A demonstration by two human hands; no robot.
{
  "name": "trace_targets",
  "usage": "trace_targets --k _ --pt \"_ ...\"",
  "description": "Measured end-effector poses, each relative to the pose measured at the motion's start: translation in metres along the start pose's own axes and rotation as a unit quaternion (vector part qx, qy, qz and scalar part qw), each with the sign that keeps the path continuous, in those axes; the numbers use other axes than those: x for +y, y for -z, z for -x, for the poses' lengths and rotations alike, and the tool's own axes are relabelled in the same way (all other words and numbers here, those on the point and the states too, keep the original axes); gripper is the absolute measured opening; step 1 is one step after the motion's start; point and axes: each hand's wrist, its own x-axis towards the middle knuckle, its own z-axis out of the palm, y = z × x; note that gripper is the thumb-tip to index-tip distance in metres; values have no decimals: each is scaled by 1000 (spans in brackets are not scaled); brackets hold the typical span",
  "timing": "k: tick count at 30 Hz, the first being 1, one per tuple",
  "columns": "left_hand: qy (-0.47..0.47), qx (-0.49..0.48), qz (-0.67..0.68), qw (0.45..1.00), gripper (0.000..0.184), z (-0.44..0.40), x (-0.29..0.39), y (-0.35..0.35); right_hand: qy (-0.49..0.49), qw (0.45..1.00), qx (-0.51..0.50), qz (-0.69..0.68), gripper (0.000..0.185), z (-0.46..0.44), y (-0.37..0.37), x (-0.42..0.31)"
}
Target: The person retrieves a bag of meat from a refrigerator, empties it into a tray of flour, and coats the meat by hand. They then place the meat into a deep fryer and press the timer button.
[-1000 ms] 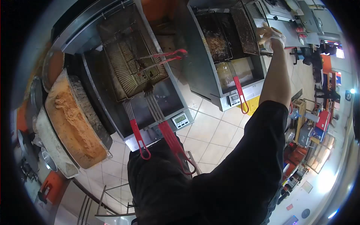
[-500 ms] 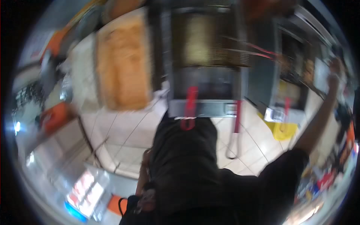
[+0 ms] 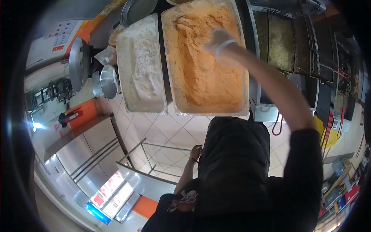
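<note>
My right hand [image 3: 222, 41], in a thin clear glove, is over the tub of orange breading [image 3: 208, 91]. Its fingers are blurred, so I cannot make out whether they touch the powder or hold anything. Beside that tub on the left is a tub of white flour [image 3: 143, 65]. Low beside my dark apron is my left hand [image 3: 196, 152], its fingers curled close to the apron's edge; what they grip, if anything, is too small to tell.
Right of the tubs is a fryer [image 3: 281, 42] with red-handled baskets, and a second fryer [image 3: 344, 91] stands farther right. A metal bowl [image 3: 109, 82] sits left of the flour. Below are a metal rack frame [image 3: 162, 146] and a steel fridge [image 3: 94, 154].
The view has turned left, bringing both tubs to the middle. My right hand has moved from beside the far fryer to over the orange breading. My left hand has come into view.
</note>
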Motion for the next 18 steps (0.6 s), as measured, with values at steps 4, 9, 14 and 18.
trace_targets --k 4,9,14,18 --pt "194 80 403 891 29 16 -32 53 -20 983 135 126 75 -61 -71 -18" --pt "199 137 352 904 29 54 -42 56 -13 971 185 154 79 -81 -98 -27" --pt "80 49 167 982 26 22 -90 45 30 960 142 242 51 -96 -126 -11" --pt "-135 114 -1 984 25 -6 -75 51 60 951 209 219 50 -80 -96 5"
